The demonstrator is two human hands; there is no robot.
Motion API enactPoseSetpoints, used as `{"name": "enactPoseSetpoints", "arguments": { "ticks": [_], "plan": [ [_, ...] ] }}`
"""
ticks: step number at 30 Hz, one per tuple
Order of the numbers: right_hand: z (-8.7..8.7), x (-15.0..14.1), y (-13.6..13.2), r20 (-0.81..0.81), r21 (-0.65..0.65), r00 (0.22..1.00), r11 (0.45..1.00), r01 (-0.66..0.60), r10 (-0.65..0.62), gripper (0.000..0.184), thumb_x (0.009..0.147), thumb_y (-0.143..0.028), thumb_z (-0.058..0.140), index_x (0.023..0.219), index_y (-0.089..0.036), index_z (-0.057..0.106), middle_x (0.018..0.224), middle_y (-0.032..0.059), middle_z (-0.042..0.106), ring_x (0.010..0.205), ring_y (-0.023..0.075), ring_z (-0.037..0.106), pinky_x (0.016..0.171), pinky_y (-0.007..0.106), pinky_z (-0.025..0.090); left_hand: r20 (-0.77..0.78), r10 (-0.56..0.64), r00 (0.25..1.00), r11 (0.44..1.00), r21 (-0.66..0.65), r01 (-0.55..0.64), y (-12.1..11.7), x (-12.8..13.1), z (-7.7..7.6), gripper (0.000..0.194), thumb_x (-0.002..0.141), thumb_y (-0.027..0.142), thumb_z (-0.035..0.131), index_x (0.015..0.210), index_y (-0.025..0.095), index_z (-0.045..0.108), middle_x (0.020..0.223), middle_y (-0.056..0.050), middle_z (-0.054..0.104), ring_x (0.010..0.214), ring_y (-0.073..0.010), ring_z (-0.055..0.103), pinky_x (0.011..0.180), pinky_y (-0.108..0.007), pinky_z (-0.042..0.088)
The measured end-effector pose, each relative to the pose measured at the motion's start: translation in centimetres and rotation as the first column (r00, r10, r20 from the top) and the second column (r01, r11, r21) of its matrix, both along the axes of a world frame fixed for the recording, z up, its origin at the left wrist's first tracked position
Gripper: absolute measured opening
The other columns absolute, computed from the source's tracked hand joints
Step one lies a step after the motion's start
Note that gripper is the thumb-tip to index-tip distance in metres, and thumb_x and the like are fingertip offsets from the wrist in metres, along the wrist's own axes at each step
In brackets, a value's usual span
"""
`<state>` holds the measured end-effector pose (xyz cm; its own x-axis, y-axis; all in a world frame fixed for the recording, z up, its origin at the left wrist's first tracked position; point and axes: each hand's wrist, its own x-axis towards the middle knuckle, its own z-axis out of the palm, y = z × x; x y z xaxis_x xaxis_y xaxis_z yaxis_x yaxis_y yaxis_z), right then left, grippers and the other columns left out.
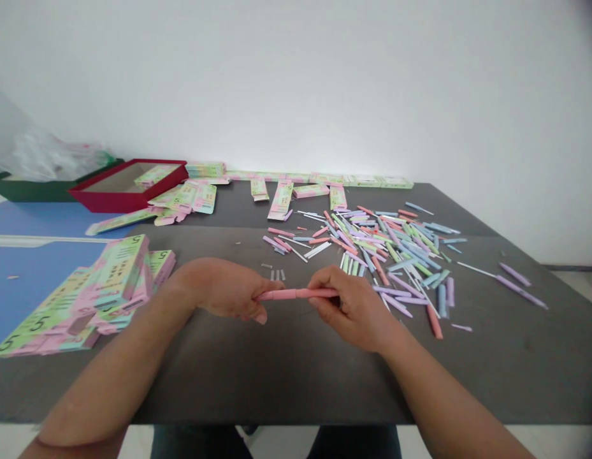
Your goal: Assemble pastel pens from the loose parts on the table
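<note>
A pink pen (298, 293) is stretched level between my two hands, above the dark table. My left hand (229, 290) pinches its left end, and my right hand (350, 306) grips the right end between thumb and fingers. Both ends are partly covered by fingers. Just beyond the pen lie a few small clear strips (277, 275). Right of my right hand spreads a loose heap of pastel pen parts (401, 245) in purple, green, blue and coral, mixed with thin white refills (318, 249).
Green-and-pink printed boxes (121, 274) are piled at left, with flattened ones (193, 196) behind. A red tray (133, 203) and a green tray (32, 191) holding a plastic bag (57, 156) stand back left. More boxes (281, 199) line the wall. Scattered purple parts (520, 291) lie far right.
</note>
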<state>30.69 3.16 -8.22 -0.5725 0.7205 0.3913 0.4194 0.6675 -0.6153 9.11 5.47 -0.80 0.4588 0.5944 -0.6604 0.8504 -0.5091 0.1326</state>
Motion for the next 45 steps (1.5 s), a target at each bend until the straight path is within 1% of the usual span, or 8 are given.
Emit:
{"name": "enactPoseSetpoints", "arguments": {
  "ticks": [8,17,22,27,34,37,41,45],
  "plan": [
    [0.03,0.08,-0.07,-0.009,-0.005,1.0,1.0,-0.029,0.029,0.022,0.083,-0.02,0.055,0.105,-0.02,0.049,0.077,-0.0007,0.06,0.06,0.0117,0.052,0.056,0.022,0.035,0.005,-0.001,1.0,1.0,-0.02,0.001,0.01,0.09,-0.08,0.049,0.081,0.031,0.056,0.129,0.025,0.049,0.08,-0.003,0.069,0.064,-0.0182,0.06,0.049,-0.023,0.033],
    [-0.09,0.13,0.27,0.035,0.005,0.999,1.0,-0.013,0.013,0.013,0.09,-0.03,0.049,0.087,-0.019,0.056,0.067,-0.0007,0.058,0.058,0.0111,0.05,0.053,0.022,0.03,0.016,-0.01,1.0,1.0,-0.006,0.01,-0.12,-0.06,-0.07,0.05,0.08,0.033,0.057,0.13,0.027,0.049,0.09,-0.004,0.071,0.07,-0.0202,0.062,0.055,-0.025,0.038],
    [0.0,0.2,0.06,0.006,-0.004,1.0,1.0,-0.028,0.028,0.021,0.083,-0.022,0.057,0.102,-0.02,0.049,0.073,-0.0014,0.059,0.059,0.0114,0.05,0.055,0.022,0.033,0.018,-0.01,1.0,0.999,-0.039,0.01,-0.09,0.01,0.04,0.05,0.082,0.032,0.055,0.13,0.025,0.048,0.086,-0.004,0.071,0.068,-0.0185,0.062,0.052,-0.023,0.036],
    [0.13,0.22,0.09,0.046,0.001,0.998,0.999,-0.039,0.039,0.004,0.087,-0.022,0.05,0.09,-0.02,0.051,0.069,-0.0018,0.056,0.057,0.0106,0.048,0.053,0.022,0.029,0.025,-0.016,1.0,1.0,-0.006,0.016,-0.06,-0.08,-0.11,0.046,0.081,0.032,0.055,0.126,0.025,0.052,0.081,-0.003,0.07,0.066,-0.0189,0.061,0.05,-0.024,0.033],
    [0.02,0.28,0.0,0.02,-0.021,0.999,0.999,-0.038,0.039,0.018,0.082,-0.016,0.052,0.099,-0.02,0.048,0.071,-0.0025,0.057,0.056,0.0107,0.048,0.053,0.022,0.03,0.026,-0.013,1.0,1.0,-0.016,0.013,-0.11,0.0,-0.2,0.047,0.081,0.032,0.055,0.127,0.025,0.052,0.078,-0.003,0.069,0.063,-0.0188,0.06,0.048,-0.024,0.032],
    [0.09,0.3,0.2,0.048,-0.007,0.997,0.998,-0.054,0.055,0.005,0.087,-0.021,0.05,0.092,-0.02,0.051,0.068,-0.0023,0.055,0.056,0.0102,0.047,0.053,0.022,0.029,0.031,-0.014,0.999,1.0,-0.01,0.014,-0.12,-0.01,-0.19,0.052,0.08,0.031,0.056,0.131,0.026,0.049,0.082,-0.003,0.07,0.065,-0.0194,0.061,0.05,-0.024,0.034],
    [0.07,0.37,0.54,0.071,0.022,0.996,0.999,-0.05,0.048,0.016,0.092,-0.032,0.048,0.086,-0.019,0.056,0.067,-0.0009,0.056,0.059,0.0109,0.049,0.054,0.023,0.029,0.02,-0.014,1.0,1.0,-0.016,0.014,-0.14,0.07,-0.03,0.053,0.079,0.032,0.056,0.131,0.027,0.048,0.082,-0.003,0.07,0.066,-0.0191,0.061,0.051,-0.023,0.035],
    [-0.05,0.46,0.35,0.042,-0.012,0.997,0.998,-0.064,0.065,0.022,0.087,-0.032,0.054,0.106,-0.02,0.051,0.073,-0.0009,0.058,0.059,0.012,0.05,0.055,0.023,0.032,0.017,-0.002,1.0,0.999,-0.043,0.003,-0.13,0.14,0.05,0.052,0.08,0.032,0.055,0.131,0.026,0.048,0.079,-0.002,0.069,0.063,-0.0172,0.059,0.049,-0.022,0.034]
  ]
}}
